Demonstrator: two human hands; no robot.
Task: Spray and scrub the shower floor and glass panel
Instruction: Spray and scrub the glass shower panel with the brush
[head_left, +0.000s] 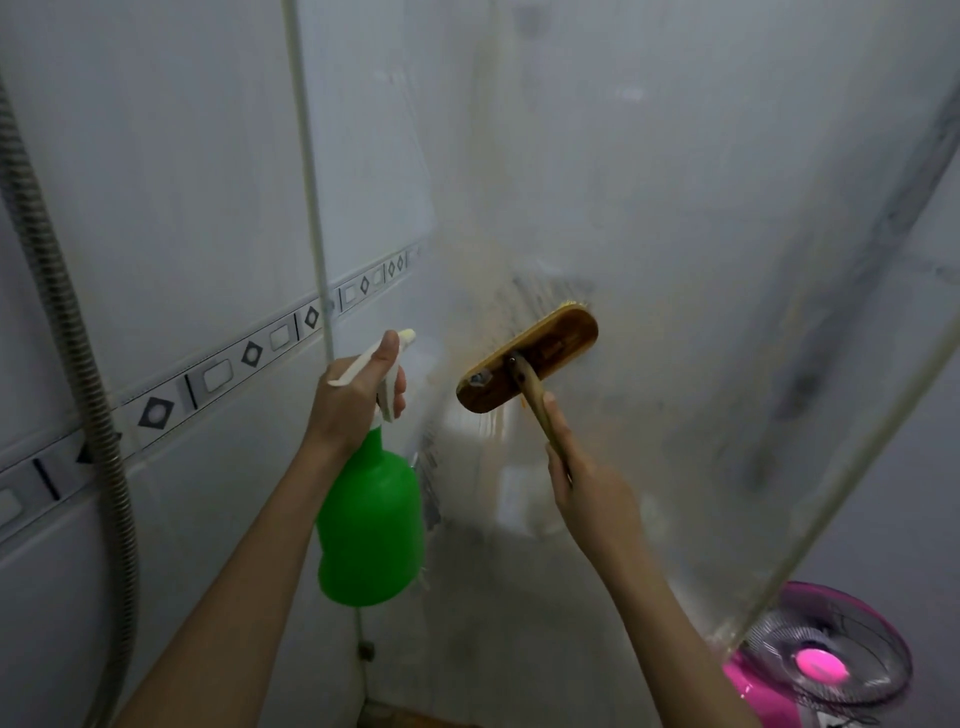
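My left hand grips the white trigger head of a green spray bottle, which hangs upright below it, nozzle toward the glass. My right hand holds the wooden handle of a scrub brush. The brush's oblong wooden head lies tilted with its bristles against the glass panel, which looks hazy and streaked. The shower floor is barely visible at the bottom edge.
A white tiled wall with a patterned border strip is on the left. A ribbed metal shower hose hangs along it. A thin white pipe runs down near the corner. A pink fan stands beyond the glass, bottom right.
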